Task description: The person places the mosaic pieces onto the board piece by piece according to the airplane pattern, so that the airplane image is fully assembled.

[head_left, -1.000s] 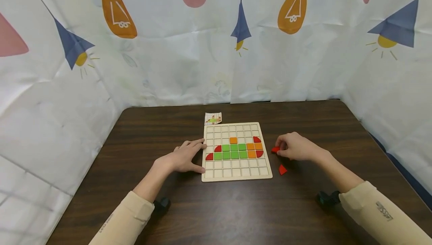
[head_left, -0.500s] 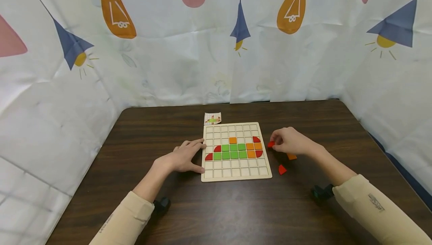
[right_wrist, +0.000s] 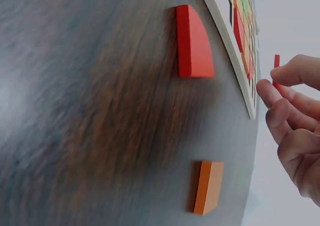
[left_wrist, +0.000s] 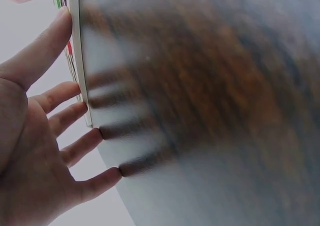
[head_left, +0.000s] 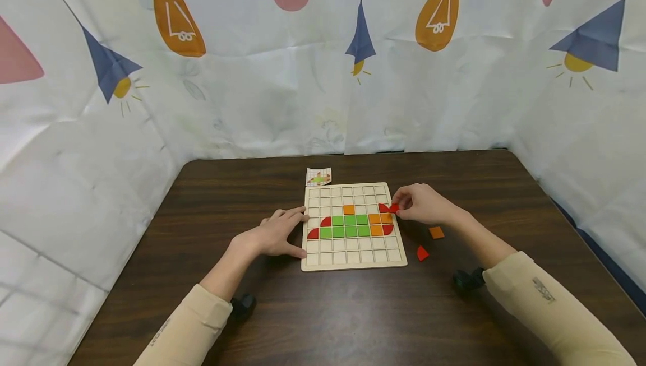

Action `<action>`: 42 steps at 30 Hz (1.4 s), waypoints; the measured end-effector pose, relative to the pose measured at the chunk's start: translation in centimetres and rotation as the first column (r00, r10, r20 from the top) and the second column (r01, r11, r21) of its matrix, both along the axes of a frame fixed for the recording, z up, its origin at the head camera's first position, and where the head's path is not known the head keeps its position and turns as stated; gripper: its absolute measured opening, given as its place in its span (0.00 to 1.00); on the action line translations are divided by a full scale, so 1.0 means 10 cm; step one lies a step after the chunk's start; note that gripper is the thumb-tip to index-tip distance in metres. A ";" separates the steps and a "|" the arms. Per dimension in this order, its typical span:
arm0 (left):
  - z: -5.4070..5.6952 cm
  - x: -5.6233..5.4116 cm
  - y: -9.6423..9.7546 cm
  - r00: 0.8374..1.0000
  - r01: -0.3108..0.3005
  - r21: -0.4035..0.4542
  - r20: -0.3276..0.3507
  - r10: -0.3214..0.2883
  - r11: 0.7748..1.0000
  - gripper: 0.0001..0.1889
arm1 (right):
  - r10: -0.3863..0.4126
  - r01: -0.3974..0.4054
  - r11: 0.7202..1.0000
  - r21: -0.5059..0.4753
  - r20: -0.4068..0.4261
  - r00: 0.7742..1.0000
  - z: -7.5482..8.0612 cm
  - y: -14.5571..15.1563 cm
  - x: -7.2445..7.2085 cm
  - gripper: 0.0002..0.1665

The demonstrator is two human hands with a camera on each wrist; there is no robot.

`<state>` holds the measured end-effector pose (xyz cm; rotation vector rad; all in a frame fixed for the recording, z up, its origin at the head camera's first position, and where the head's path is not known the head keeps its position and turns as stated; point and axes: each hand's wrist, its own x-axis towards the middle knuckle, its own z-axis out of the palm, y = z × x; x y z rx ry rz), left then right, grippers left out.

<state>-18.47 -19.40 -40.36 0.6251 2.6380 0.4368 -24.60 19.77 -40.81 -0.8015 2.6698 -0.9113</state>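
A wooden grid board (head_left: 328, 259) lies on the table, carrying green squares (head_left: 350, 231), orange squares (head_left: 374, 218) and several red quarter-round pieces (head_left: 313, 234). At its left edge rests my left hand (head_left: 277, 236), fingers spread; in the left wrist view the thumb and some fingertips touch the board's side. My right hand (head_left: 426, 204) pinches a red piece (right_wrist: 276, 61) between thumb and fingers at the board's upper right edge, beside a red quarter-round seated there. The held piece's full outline is partly hidden by the fingers.
On the table right of the board lie a loose red quarter-round piece (right_wrist: 197, 46) and a loose orange square (right_wrist: 210, 186). A small printed pattern card (head_left: 318, 176) lies behind the board's upper left corner. A patterned white curtain (head_left: 282, 102) hangs around the table.
My right hand has moved left and away from me, carrying the red piece from the table to the board's right edge. The loose orange square has come into view. The left hand stays put.
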 end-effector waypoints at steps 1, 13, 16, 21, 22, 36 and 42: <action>0.00 0.00 0.00 1.000 -0.001 0.000 0.000 0.001 1.000 0.45 | -0.002 0.002 1.000 -0.006 0.007 1.000 0.00 -0.02 -0.01 0.11; -0.01 -0.01 0.02 1.000 -0.008 0.002 0.004 0.008 1.000 0.44 | -0.020 0.020 0.999 -0.028 -0.007 1.000 -0.01 -0.28 -0.13 0.11; 0.00 0.00 0.02 1.000 -0.010 0.002 0.008 0.010 1.000 0.44 | -0.029 0.029 0.999 -0.031 -0.007 1.000 -0.04 -0.35 -0.17 0.11; 0.00 -0.01 0.03 1.000 -0.015 -0.004 0.008 0.015 1.000 0.44 | -0.023 0.023 0.999 -0.044 -0.004 1.000 -0.06 -0.47 -0.20 0.13; 0.00 -0.01 0.03 1.000 -0.017 -0.004 0.007 0.017 1.000 0.44 | -0.019 0.019 0.999 -0.047 -0.005 1.000 -0.06 -0.49 -0.21 0.13; 0.02 -0.03 0.06 0.999 -0.027 0.002 0.017 0.027 1.000 0.44 | -0.033 0.034 0.997 -0.070 0.025 0.999 -0.10 -0.83 -0.30 0.12; 0.02 -0.02 0.06 0.999 -0.027 -0.009 0.018 0.027 1.000 0.45 | -0.036 0.039 0.997 -0.073 0.047 0.998 -0.16 -0.91 -0.35 0.11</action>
